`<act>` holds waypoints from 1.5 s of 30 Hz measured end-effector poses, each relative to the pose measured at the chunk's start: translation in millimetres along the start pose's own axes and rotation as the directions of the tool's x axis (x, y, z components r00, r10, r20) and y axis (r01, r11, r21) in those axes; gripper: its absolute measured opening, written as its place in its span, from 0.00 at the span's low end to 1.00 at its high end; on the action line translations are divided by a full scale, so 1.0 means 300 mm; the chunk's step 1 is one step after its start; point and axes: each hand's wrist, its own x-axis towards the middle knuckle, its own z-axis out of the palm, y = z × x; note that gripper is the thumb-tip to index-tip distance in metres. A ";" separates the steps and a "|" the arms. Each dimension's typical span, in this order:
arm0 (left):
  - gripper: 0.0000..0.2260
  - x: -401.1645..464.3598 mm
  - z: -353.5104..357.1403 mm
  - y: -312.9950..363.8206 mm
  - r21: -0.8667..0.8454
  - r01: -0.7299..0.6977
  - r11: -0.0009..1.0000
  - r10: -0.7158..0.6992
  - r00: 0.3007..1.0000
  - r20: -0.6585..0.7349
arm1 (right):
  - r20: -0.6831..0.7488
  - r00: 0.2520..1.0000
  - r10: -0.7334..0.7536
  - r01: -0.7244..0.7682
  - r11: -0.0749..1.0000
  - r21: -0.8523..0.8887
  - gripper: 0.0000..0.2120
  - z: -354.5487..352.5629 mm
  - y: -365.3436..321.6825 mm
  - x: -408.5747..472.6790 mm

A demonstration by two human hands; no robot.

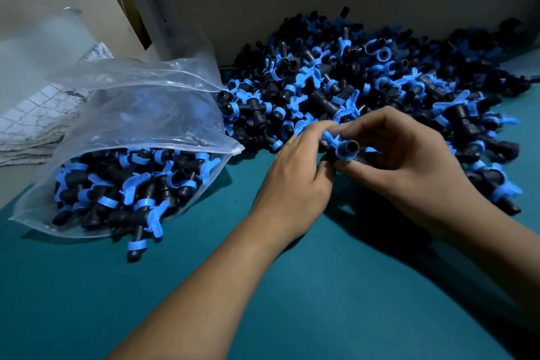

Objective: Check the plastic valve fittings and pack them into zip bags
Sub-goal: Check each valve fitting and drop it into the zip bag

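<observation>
A large heap of black valve fittings with blue handles point(380, 88) covers the far half of the teal table. Just in front of the heap, my left hand point(295, 178) and my right hand point(409, 161) hold one fitting point(346, 149) between their fingertips, its open black end with a blue ring facing me. To the left lies a clear zip bag point(140, 126), its mouth open towards me and packed with several fittings. One fitting point(137, 242) sticks out of the bag's lower edge onto the table.
The teal table point(292, 286) stretches towards me below my forearms. A folded grey checked cloth point(38, 117) lies behind the bag at the left. A cardboard wall point(321, 3) stands behind the heap.
</observation>
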 end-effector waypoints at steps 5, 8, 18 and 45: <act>0.13 -0.001 -0.012 0.006 -0.132 -0.009 0.991 0.008 1.000 -0.013 | -0.018 1.000 -0.002 0.002 0.999 0.036 0.14 -0.008 0.001 0.006; 0.12 -0.011 -0.015 0.014 -0.135 -0.022 0.991 0.017 0.999 -0.036 | -0.105 0.994 0.033 -0.035 0.999 -0.018 0.09 -0.007 -0.002 0.006; 0.04 -0.012 -0.018 0.022 -0.111 -0.084 0.990 0.077 0.995 -0.070 | -0.114 0.992 0.052 -0.053 0.999 -0.010 0.17 -0.017 0.008 0.015; 0.13 0.015 -0.009 -0.003 -0.356 -0.074 0.932 -0.054 0.940 -0.337 | -0.112 0.959 0.261 -0.216 0.926 0.310 0.10 -0.037 0.032 0.028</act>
